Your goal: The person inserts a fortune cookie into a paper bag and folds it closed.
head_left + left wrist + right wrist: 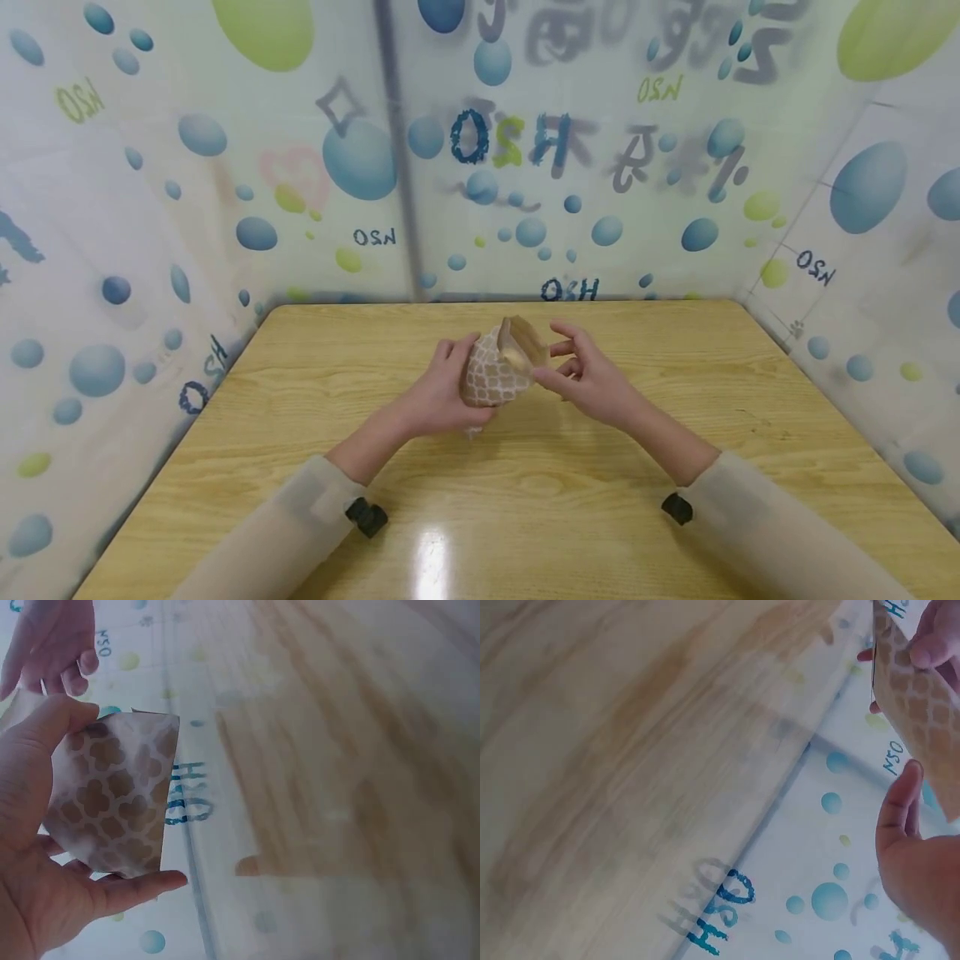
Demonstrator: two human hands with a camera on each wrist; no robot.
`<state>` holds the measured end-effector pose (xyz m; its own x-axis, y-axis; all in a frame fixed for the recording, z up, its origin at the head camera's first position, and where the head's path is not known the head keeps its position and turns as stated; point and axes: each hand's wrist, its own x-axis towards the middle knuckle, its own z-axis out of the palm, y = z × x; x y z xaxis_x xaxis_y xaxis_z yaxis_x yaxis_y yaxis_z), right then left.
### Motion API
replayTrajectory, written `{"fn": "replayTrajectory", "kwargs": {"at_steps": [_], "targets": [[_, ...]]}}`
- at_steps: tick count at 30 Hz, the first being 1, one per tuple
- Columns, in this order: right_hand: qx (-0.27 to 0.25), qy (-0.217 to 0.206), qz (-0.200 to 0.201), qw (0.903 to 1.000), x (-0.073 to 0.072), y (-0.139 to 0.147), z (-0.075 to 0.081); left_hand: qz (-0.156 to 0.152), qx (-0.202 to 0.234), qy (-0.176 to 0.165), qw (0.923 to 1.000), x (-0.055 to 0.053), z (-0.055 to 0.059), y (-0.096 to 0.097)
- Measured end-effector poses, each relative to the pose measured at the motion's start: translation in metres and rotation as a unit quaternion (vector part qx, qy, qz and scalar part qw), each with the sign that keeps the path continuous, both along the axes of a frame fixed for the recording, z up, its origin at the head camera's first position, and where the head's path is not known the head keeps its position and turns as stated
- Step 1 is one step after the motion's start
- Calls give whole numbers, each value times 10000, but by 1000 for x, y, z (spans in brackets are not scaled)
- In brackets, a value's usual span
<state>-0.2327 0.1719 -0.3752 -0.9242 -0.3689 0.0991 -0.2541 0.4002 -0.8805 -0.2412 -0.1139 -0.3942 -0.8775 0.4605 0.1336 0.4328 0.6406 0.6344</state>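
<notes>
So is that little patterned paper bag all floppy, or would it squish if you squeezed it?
Probably squishy: the patterned paper bag looks like thin paper, and its open mouth already bends out of shape where the left hand grips it. It seems light too, since the fingers of one hand hold it above the table. The right hand is close by, fingers relaxed.

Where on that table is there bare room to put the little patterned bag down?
Nearly everywhere. The wooden table is bare left of the left hand, right of the right hand, and along the far edge by the bubble-print curtain. The only crowded spot is the middle, where both hands meet around the patterned paper bag.
</notes>
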Motion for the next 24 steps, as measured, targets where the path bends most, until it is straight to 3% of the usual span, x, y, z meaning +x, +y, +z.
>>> {"fn": "replayTrajectory", "kwargs": {"at_steps": [3,8,13,17,24], "targets": [[-74,-75,191,9998,2,-5,0,168,57,98,9998,-1,-2,7],[-70,309,265,9991,4,-13,4,261,182,39,9995,4,1,19],[-103,501,125,9986,4,-8,9,72,697,115,9975,5,6,19],[75,622,191,9979,1,0,14,-185,1506,216,9882,2,10,15],[312,827,482,9949,1,2,17,-483,2464,-366,9673,2,16,15]]}}
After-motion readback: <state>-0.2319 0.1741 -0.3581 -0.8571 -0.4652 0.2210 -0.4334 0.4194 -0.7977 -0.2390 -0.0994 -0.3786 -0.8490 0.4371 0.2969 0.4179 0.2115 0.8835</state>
